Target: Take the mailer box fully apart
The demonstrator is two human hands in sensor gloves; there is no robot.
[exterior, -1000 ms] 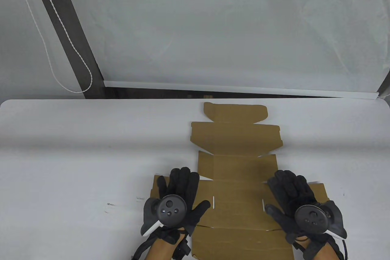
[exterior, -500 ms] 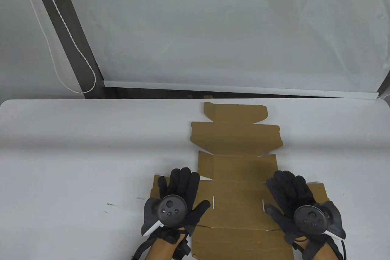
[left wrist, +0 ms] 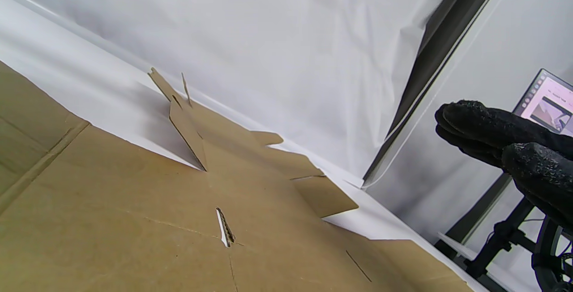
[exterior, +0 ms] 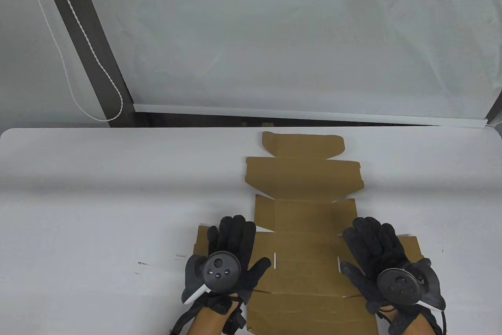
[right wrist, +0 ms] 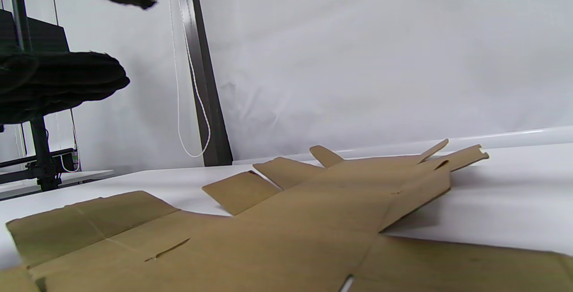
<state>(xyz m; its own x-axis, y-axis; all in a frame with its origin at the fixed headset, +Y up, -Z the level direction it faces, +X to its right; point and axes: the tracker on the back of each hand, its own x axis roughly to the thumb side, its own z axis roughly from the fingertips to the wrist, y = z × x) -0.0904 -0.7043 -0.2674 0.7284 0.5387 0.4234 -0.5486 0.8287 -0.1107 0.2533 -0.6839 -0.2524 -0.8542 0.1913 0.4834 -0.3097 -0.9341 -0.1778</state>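
Observation:
The brown mailer box lies unfolded and nearly flat on the white table, with a few far flaps slightly raised, as the right wrist view and left wrist view show. My left hand is open and flat with fingers spread over the box's left side flap. My right hand is open and flat over the right side flap. Neither grips anything. In the wrist views each hand seems to sit slightly above the cardboard: the right hand, the left hand.
A white backdrop sheet hangs behind the table's far edge. A dark post and a white cord stand at the back left. A laptop screen shows beyond the table in the left wrist view.
My right hand has drifted slightly left and away from me. My left hand's little finger has shifted a bit. The cardboard has not moved.

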